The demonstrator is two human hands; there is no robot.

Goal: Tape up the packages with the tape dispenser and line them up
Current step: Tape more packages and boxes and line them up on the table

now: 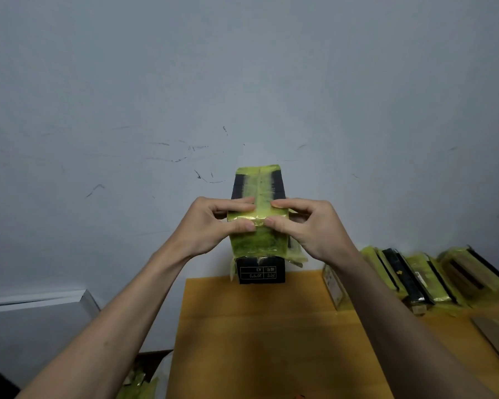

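Head view: at frame centre, left hand (211,226) and right hand (308,226) pinch the black taped box (258,226) between curled fingers and thumbs, above the orange table (257,326).

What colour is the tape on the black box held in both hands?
Translucent yellow-green tape covers the black cardboard box; the head view shows it.

1. The held package (258,226) is seen to be black matt cardboard, wrapped in yellowish translucent tape (257,243) that is glossy and wrinkled.
2. A white paper-like printed label (258,272) is shown on its lower face.
3. The table (257,335) is surfaced in smooth, matt, yellow-brown wood-like board.
4. The row of packages (432,280) is covered in the same shiny tape.
5. The wall (242,82) is painted matt and scuffed.
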